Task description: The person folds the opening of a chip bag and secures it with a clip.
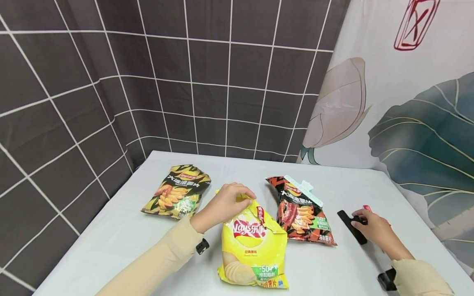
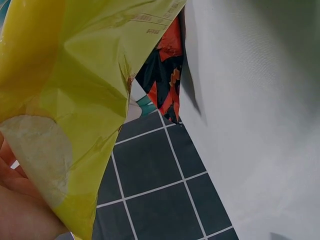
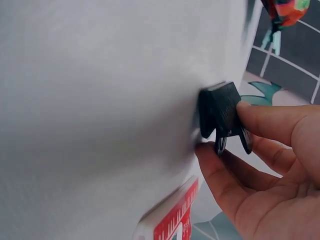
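My left hand (image 1: 228, 204) grips the folded top corner of a yellow Lay's potato chip bag (image 1: 255, 253), which stands upright on the white table. In the left wrist view the bag's yellow back (image 2: 95, 65) covers much of the hand. Over at the right, my right hand (image 1: 378, 231) pinches the handle of a long black bag clip (image 1: 347, 223) lying on the table. The right wrist view shows the thumb against the clip (image 3: 220, 112), with the index fingertip under its handle.
A black and red chip bag (image 1: 303, 220) with a pale blue clip (image 1: 305, 189) across its top lies right of the yellow bag. A black and gold chip bag (image 1: 181, 193) lies at the left. A red and white item (image 3: 175, 212) sits beside my right hand.
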`<state>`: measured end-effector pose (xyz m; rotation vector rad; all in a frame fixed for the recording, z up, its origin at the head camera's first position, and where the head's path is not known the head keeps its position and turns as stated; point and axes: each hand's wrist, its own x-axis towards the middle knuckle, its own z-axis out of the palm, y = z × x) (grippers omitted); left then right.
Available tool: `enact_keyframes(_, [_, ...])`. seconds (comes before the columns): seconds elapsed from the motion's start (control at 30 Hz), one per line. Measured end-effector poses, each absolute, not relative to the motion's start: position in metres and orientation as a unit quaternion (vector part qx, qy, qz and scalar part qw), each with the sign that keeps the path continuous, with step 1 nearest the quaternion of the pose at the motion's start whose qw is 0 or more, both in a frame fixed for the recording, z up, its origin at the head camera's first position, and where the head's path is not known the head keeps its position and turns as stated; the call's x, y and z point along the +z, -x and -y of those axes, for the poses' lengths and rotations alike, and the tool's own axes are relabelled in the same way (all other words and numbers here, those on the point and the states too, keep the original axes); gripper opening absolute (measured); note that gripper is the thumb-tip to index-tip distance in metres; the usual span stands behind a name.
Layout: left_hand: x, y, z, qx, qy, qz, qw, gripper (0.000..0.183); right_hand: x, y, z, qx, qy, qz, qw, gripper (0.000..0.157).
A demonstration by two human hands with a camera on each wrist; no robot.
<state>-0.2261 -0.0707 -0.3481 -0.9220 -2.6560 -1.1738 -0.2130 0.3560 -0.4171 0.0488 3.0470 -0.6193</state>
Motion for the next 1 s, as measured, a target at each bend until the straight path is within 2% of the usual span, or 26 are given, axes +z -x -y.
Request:
enact_keyframes(0.2, [-0.348, 0.226, 0.071, -0.387, 0.302, 0.870, 0.045, 0.014, -0.410, 0.211, -0.360, -0.231, -0.003, -0.973, 0.020, 0.033])
enact_keyframes(0.57, [-0.349, 0.226, 0.071, -0.387, 0.299, 0.871, 0.043, 0.014, -0.401, 0.211, -0.354, -0.254, -0.011, -0.967, 0.014, 0.036])
enact_keyframes(1.0, [-0.348, 0.226, 0.071, -0.382, 0.296, 0.875, 0.040, 0.015, -0.388, 0.208, -0.333, -0.331, -0.003, -0.944, 0.010, 0.055])
